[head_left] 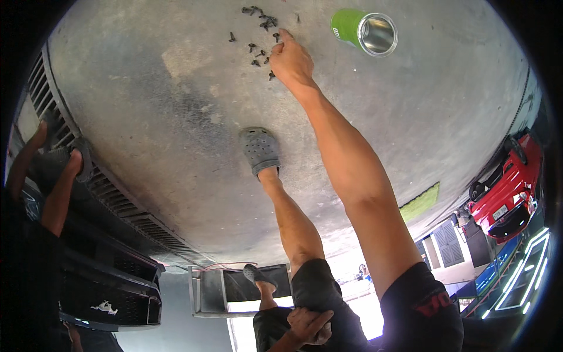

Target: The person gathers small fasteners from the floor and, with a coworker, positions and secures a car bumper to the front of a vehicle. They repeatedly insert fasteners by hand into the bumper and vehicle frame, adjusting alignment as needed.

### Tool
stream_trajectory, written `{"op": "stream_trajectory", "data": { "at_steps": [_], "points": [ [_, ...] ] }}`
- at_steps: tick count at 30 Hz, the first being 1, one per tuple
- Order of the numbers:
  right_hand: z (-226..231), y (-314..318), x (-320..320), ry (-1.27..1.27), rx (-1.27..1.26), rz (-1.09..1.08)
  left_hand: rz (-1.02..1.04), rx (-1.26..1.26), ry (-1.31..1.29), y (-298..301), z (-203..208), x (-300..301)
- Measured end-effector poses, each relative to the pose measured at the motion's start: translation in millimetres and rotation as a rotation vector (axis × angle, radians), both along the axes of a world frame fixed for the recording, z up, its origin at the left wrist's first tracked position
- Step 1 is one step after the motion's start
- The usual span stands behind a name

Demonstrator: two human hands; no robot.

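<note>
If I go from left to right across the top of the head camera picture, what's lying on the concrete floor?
Scattered dark screws → the right hand reaching into them, its fingers touching one → a green can lying on its side, open end showing.

Place: a car workshop or garage, open to the street.
Floor: bare, stained concrete (176, 117), with work done directly on it.
Car part: a black front bumper with grille slats (111, 193) stands at the left, off any car; another person's hand (73, 161) rests on it.
Fasteners: loose dark screws (258, 35) lie scattered on the floor.
Can: an opened green tin (363, 29) lies on its side near the screws.
Vehicle: a red car (507, 193) is parked at the right.
Frontage: a building with shuttered windows (446, 243) and bright daylight show beyond the open side.
</note>
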State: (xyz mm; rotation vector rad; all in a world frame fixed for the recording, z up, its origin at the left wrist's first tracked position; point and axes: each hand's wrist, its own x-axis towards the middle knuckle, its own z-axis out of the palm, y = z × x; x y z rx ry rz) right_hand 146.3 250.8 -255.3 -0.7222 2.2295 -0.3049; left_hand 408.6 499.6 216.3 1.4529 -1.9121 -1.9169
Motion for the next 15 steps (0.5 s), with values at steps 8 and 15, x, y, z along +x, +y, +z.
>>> {"op": "stream_trajectory", "data": {
  "at_steps": [8, 15],
  "points": [
    [-0.7, -26.7, 0.7, -0.006, 0.027, 0.116, 0.047, 0.005, -0.004, -7.0, -9.5, 0.2],
    [-8.0, -47.8, 10.3, -0.027, -0.156, 0.012, 0.076, -0.029, 0.002, -3.1, -8.8, 4.9]
  ]
}}
